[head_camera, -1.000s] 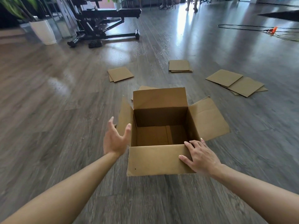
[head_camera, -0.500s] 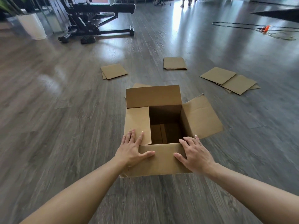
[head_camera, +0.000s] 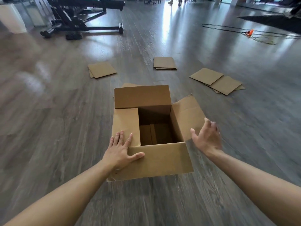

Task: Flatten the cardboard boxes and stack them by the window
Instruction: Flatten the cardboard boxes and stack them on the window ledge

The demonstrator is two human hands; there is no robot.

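Observation:
An open brown cardboard box (head_camera: pixel 159 160) stands on the wooden floor in front of me. Its left flap (head_camera: pixel 127 123) lies folded down over the opening, its far flap stands up, and its right flap (head_camera: pixel 187 115) leans outward. My left hand (head_camera: pixel 120 152) presses flat on the left flap and the near flap, fingers spread. My right hand (head_camera: pixel 206 137) is open beside the right flap, just off the cardboard and blurred by motion. Flattened cardboard lies beyond in three groups: a left pile (head_camera: pixel 101 69), a middle pile (head_camera: pixel 164 63) and a right pile (head_camera: pixel 216 80).
Another flat sheet (head_camera: pixel 130 85) peeks out behind the box. A black exercise bench (head_camera: pixel 81 15) stands at the far left near a white planter (head_camera: pixel 11 18). A cable with an orange plug (head_camera: pixel 250 32) lies at the far right. A person's legs show in the far background.
My left hand folded the left flap down over the opening and stays on it. My right hand left the near flap and moved right to the right flap.

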